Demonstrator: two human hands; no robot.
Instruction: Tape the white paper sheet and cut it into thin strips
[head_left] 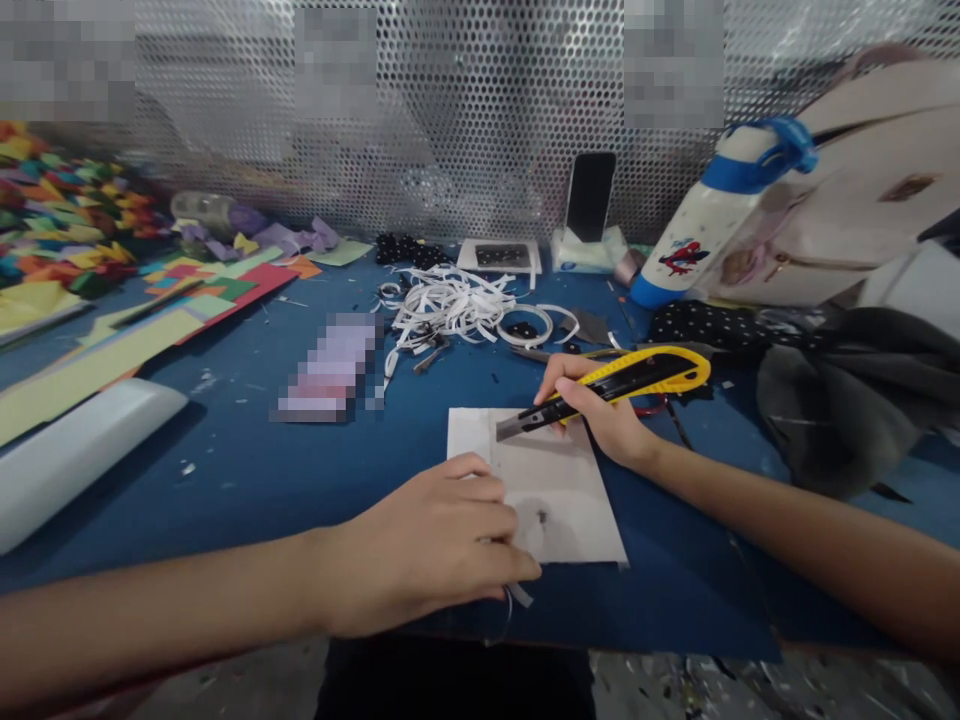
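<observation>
Keep your left hand (435, 545) pressed flat on the white sheet (559, 490) lying on the blue surface (247, 470), fingers clear, while your right hand (600, 410), closed around the yellow utility knife (615, 385), draws it steadily.

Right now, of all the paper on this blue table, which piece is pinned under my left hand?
The white square sheet at the near edge, pressed by your left hand while the right hand holds the yellow utility knife on it. The coloured sheets lie far left, untouched.
</observation>
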